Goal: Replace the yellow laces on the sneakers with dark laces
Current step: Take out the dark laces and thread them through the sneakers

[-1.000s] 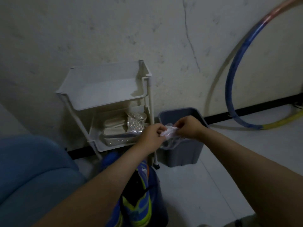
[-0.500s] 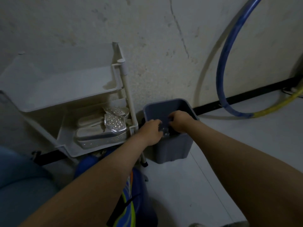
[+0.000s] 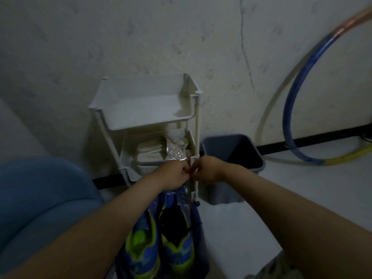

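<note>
1. Left hand (image 3: 177, 175) and right hand (image 3: 207, 170) are meeting fingertip to fingertip, in front of the white shelf cart (image 3: 145, 117).
2. Fingers on both are curling inward. Too dark to tell whether they are pinching anything.
3. Sneakers (image 3: 161, 244) are lying side by side just below the wrists; no yellow lace is showing.
4. Judgement: old laces are probably out and a dark lace is being readied. Next move calls for lowering a lace tip to the eyelets nearest the toe.
</note>
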The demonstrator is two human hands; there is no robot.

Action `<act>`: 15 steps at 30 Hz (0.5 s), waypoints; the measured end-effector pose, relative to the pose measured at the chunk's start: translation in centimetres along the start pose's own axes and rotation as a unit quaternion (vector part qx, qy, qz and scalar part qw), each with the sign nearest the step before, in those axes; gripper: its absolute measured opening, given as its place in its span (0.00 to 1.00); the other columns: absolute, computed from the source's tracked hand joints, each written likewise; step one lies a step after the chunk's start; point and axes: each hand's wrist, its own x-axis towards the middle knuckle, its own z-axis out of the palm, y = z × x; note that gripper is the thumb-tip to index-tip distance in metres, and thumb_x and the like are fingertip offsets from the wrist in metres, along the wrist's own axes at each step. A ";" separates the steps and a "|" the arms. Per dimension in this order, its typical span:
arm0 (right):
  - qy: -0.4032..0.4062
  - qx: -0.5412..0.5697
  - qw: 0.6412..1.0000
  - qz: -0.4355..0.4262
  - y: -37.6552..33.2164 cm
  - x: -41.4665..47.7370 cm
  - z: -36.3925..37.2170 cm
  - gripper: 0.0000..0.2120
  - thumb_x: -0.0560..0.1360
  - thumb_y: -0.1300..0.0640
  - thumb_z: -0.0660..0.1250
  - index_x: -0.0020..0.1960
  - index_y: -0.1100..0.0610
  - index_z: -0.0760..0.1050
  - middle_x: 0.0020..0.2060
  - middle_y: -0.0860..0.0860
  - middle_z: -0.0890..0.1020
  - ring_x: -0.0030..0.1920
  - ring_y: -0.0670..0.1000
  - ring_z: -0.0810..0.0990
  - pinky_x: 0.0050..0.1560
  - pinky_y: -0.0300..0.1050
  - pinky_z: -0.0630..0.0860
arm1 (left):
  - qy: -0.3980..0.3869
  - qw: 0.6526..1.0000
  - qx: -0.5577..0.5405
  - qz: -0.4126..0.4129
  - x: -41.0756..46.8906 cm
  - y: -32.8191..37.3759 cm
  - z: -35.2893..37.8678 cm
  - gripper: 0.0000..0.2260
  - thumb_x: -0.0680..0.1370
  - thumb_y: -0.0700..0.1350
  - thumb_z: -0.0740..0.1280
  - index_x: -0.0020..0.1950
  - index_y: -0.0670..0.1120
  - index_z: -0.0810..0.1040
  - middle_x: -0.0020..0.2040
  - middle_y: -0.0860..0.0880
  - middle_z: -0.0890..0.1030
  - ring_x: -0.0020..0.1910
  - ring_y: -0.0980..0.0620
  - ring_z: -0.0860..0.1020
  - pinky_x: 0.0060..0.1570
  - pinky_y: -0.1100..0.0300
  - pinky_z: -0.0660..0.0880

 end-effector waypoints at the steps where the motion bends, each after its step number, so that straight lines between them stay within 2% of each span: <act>1: -0.011 0.004 1.000 -0.008 -0.9 -0.3 0.5 0.13 0.76 0.51 0.67 0.59 0.53 0.81 0.53 0.53 0.82 0.53 0.52 0.81 0.51 0.41 0.73 | -0.010 1.000 0.010 -0.002 -1.1 -0.5 -0.6 0.03 0.76 0.46 0.67 0.43 0.51 0.77 0.41 0.51 0.79 0.43 0.50 0.78 0.44 0.56 0.74; 5: -0.076 -0.007 0.996 -0.035 -4.1 -1.7 2.3 0.09 0.74 0.53 0.70 0.53 0.52 0.82 0.47 0.52 0.84 0.46 0.51 0.83 0.47 0.43 0.78 | -0.057 0.997 0.036 -0.025 -5.0 -2.5 -2.3 0.01 0.76 0.48 0.68 0.47 0.53 0.78 0.44 0.53 0.80 0.45 0.53 0.78 0.48 0.58 0.75; 7: -0.091 -0.032 0.994 -0.046 -5.3 -2.3 3.0 0.09 0.74 0.54 0.71 0.53 0.52 0.82 0.49 0.53 0.84 0.47 0.51 0.83 0.49 0.44 0.79 | -0.065 0.997 0.031 -0.035 -6.6 -3.4 -2.6 0.04 0.75 0.49 0.69 0.50 0.53 0.79 0.45 0.55 0.79 0.46 0.55 0.78 0.50 0.59 0.76; 11: -0.077 -0.087 0.992 -0.050 -6.5 -2.6 4.6 0.18 0.72 0.49 0.73 0.60 0.51 0.78 0.55 0.51 0.80 0.54 0.52 0.79 0.51 0.44 0.76 | -0.100 0.994 -0.016 -0.049 -8.7 -4.1 -2.0 0.08 0.74 0.53 0.71 0.51 0.54 0.78 0.46 0.55 0.80 0.47 0.55 0.79 0.51 0.59 0.75; 13: -0.090 -0.110 0.989 -0.036 -6.7 -2.4 5.4 0.20 0.73 0.47 0.72 0.61 0.53 0.78 0.55 0.54 0.81 0.54 0.54 0.79 0.53 0.47 0.78 | -0.124 0.991 0.017 -0.047 -9.1 -4.1 -1.2 0.12 0.73 0.54 0.72 0.52 0.50 0.79 0.48 0.52 0.81 0.47 0.53 0.79 0.50 0.58 0.75; 15: -0.092 -0.139 0.986 -0.028 -6.9 -2.1 6.2 0.19 0.74 0.47 0.70 0.61 0.55 0.78 0.54 0.55 0.81 0.53 0.55 0.80 0.54 0.48 0.78 | -0.127 0.989 0.063 -0.043 -9.2 -4.1 -0.3 0.11 0.73 0.54 0.72 0.49 0.48 0.79 0.45 0.51 0.80 0.46 0.51 0.78 0.44 0.58 0.75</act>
